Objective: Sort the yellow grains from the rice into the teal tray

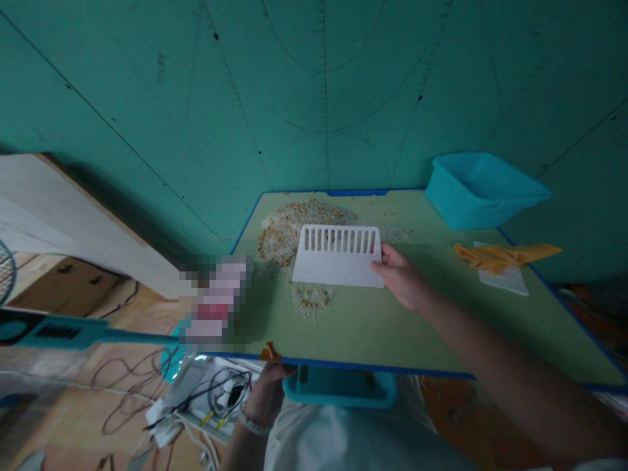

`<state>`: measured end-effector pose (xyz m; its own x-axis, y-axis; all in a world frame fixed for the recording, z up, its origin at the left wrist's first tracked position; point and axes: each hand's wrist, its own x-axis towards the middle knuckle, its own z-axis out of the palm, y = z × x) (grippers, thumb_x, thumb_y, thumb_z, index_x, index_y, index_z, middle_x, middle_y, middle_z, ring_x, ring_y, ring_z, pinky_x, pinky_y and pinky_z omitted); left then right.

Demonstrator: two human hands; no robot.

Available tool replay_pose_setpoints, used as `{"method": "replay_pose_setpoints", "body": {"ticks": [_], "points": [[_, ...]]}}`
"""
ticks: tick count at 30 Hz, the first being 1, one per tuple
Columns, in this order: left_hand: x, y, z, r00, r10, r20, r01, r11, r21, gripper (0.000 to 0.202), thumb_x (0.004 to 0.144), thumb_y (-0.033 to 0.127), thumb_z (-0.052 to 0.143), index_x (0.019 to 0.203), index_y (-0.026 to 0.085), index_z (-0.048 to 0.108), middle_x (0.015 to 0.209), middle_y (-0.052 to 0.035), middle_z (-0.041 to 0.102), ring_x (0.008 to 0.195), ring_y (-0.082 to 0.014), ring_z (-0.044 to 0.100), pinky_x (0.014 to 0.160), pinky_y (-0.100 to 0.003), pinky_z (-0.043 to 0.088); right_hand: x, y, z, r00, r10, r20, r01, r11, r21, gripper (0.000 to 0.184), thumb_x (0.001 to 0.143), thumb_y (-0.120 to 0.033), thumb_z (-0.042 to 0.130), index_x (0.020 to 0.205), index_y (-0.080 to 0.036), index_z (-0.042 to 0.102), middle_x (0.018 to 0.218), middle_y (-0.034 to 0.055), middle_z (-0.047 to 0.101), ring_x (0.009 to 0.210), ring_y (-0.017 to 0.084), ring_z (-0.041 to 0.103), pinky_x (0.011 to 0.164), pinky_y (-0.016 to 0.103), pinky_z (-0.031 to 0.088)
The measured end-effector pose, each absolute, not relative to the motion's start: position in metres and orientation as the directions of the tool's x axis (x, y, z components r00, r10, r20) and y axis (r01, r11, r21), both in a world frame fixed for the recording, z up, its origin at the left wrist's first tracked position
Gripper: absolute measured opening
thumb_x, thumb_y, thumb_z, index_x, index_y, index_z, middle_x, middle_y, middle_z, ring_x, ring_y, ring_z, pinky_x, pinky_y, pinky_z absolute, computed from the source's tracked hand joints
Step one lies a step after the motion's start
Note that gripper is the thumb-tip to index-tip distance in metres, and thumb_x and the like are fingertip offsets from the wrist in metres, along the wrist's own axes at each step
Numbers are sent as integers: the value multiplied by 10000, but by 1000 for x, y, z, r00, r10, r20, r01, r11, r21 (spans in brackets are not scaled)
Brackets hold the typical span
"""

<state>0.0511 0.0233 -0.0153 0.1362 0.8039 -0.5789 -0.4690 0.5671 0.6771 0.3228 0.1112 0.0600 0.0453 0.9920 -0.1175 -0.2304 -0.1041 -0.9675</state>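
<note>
My right hand grips the right edge of a white slotted plastic panel, thumb on its face. The panel is held over the table, its row of slots toward the far side. Beyond it and to its left spreads a heap of white grains and orange-yellow kernels, partly covered by the panel. A smaller patch of grains lies on its near side. At the table's front edge, my left hand is closed on the left end of a teal plastic tub, just below the tabletop.
A teal basin stands at the table's back right, near an orange cloth on a white sheet. A blurred-out box is at the left edge. An orange-brown scrap lies by the front edge. Cables clutter the floor.
</note>
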Motion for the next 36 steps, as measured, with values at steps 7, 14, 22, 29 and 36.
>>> {"method": "replay_pose_setpoints", "body": {"ticks": [7,14,22,29,36], "points": [[57,24,-14,125,812,-571,-490,551,675,434,430,52,666,839,187,719,880,-33,759,919,-327,652,875,-446,464,315,108,59,-43,982,-183,-303,-187,-934,254,611,-152,579,852,-218,533,821,6,673,714,155,607,724,336,466],[52,24,-17,138,821,-554,-466,547,695,374,451,73,686,792,220,718,783,-15,757,925,-321,648,951,-468,408,312,106,58,-18,986,-167,-284,-166,-945,270,633,-159,560,894,-225,543,857,10,678,727,163,616,707,333,463],[46,23,-11,157,815,-558,-441,564,698,336,492,79,644,790,208,732,803,-32,761,903,-338,656,906,-473,433,309,102,59,-109,977,-185,-287,-209,-935,209,626,-184,586,831,-212,558,767,6,677,679,155,606,699,320,450],[42,20,-20,166,813,-558,-460,564,685,256,578,150,708,821,226,718,837,-32,758,907,-328,653,847,-457,475,310,102,58,-90,974,-209,-287,-227,-931,212,610,-172,589,816,-213,555,768,-2,670,668,152,598,684,310,443],[33,20,-33,142,812,-566,-478,557,679,233,600,227,744,824,190,691,905,-43,735,951,-300,637,834,-420,487,309,98,64,-180,954,-241,-297,-287,-911,190,602,-171,592,785,-200,545,765,6,683,665,160,610,677,304,442]]}}
